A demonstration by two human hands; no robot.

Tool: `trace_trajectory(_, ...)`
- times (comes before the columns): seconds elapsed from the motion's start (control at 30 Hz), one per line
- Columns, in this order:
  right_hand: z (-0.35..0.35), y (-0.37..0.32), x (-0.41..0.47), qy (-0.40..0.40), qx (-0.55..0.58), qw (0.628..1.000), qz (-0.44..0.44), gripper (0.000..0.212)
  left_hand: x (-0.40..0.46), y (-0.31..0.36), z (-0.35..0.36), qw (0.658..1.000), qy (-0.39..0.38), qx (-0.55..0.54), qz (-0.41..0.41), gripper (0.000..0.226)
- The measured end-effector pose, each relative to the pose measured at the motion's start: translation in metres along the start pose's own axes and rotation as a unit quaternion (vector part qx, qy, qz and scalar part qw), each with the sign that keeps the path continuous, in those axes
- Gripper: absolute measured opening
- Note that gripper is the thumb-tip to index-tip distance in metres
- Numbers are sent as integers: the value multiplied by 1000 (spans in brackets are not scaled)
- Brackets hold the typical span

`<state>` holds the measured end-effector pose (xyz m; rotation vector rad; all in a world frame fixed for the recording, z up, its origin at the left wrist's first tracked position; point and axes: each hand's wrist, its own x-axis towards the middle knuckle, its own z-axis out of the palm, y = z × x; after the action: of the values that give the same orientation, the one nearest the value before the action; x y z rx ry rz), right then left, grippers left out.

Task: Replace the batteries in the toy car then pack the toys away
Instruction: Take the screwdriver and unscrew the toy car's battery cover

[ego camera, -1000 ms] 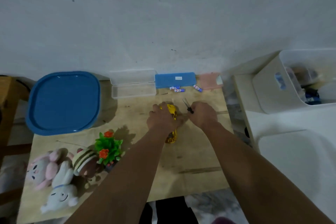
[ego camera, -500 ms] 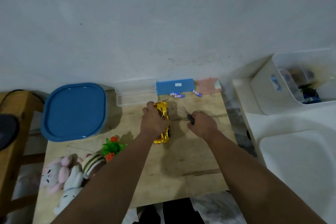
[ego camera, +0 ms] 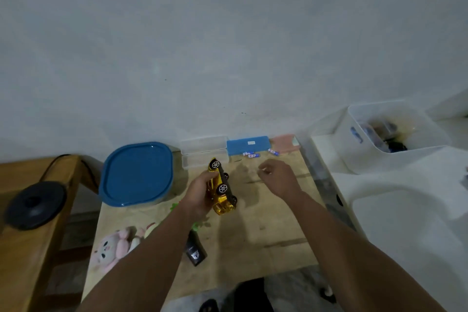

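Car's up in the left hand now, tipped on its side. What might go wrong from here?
1. The left hand alone grips the yellow toy car, lifted over the table; a slip likely drops it.
2. Loose batteries lie near the table's far edge and could roll if bumped.
3. The right hand hovers curled; whether it holds anything is unclear, so check for the tool.

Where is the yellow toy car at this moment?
In the head view, the yellow toy car is near the middle, gripped by the left hand and turned on its side, right of the blue lid.
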<state>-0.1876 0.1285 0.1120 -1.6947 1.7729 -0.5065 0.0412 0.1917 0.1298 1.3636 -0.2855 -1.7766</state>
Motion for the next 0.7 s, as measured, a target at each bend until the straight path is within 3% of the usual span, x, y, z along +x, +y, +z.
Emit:
trace_trajectory(0.13,-4,-75,-32,-58,120,987,-94,23,-31,8,0,992,-69,-104,-5,60)
trace_trajectory(0.23,-1,-114,-52,-95,154,973,-140,27,-53,16,3,992,-100,-72,25,48)
trace_trajectory(0.57,-9,-165,-72,-65,81,979,-176,28,-95,49,-13,986,-97,47,131,39)
trace_trajectory(0.7,-17,-180,-70,-101,50,978,-177,31,-96,52,-15,982,-87,48,159,40)
